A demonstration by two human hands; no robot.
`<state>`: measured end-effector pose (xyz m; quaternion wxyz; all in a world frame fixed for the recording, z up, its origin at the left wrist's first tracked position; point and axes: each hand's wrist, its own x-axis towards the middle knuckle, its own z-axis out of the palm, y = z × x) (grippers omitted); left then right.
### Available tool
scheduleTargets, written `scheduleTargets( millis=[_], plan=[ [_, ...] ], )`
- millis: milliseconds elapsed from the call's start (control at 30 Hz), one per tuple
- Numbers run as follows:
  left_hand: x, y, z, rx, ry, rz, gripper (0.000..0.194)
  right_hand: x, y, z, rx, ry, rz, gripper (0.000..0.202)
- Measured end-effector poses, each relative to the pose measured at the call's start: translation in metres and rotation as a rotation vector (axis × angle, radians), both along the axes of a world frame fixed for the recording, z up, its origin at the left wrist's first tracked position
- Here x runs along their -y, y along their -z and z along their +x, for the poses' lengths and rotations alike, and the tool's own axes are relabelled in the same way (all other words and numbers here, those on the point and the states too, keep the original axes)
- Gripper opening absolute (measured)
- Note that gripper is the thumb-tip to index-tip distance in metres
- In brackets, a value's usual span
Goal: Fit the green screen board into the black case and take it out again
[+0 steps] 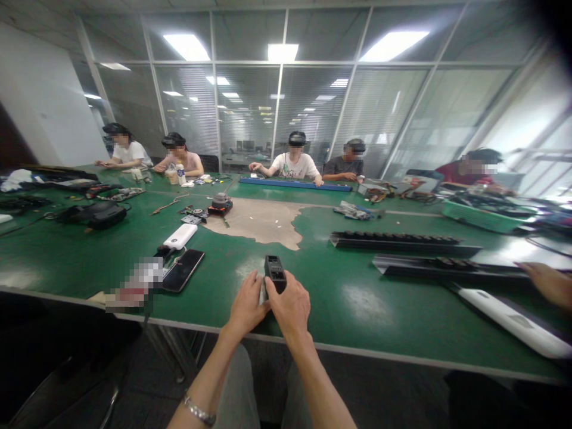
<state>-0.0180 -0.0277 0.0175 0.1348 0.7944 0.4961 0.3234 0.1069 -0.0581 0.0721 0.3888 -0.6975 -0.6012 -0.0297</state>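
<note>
A black oblong block with socket-like openings [274,268], resembling a short power strip, is at the front of the green table in front of me. My right hand [289,301] is closed around its right side, with the thumb lying across the top. My left hand [246,302] is closed at the near left side, its thumb pointing in towards the block. Both hands cover the near end, so that part is hidden. A silver bracelet [199,411] circles my left wrist.
Left of my hands lie a dark phone [184,271] and a white power bank [180,236]. Brown paper [254,220] lies ahead. To the right are black rails [402,241], a white long device [513,322] and a co-worker's hand [547,283]. Several people sit opposite.
</note>
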Motion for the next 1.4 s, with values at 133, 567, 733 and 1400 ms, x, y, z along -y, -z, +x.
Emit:
scheduleTargets(
  millis=[133, 567, 733, 1400],
  plan=[
    [0.0, 0.003, -0.001, 0.008, -0.013, 0.026, 0.063, -0.003, -0.011, 0.006, -0.038, -0.008, 0.048, 0.04],
    [0.005, -0.007, 0.001, -0.021, -0.028, -0.011, 0.059, -0.002, 0.0, 0.057, -0.053, 0.128, 0.108, 0.05],
    [0.006, -0.009, 0.001, -0.038, -0.024, -0.019, 0.059, -0.003, 0.019, 0.073, -0.025, 0.201, 0.025, 0.052],
    [0.005, -0.011, 0.003, -0.04, -0.014, -0.043, 0.057, -0.004, 0.049, 0.082, 0.042, 0.22, -0.073, 0.067]
  ],
)
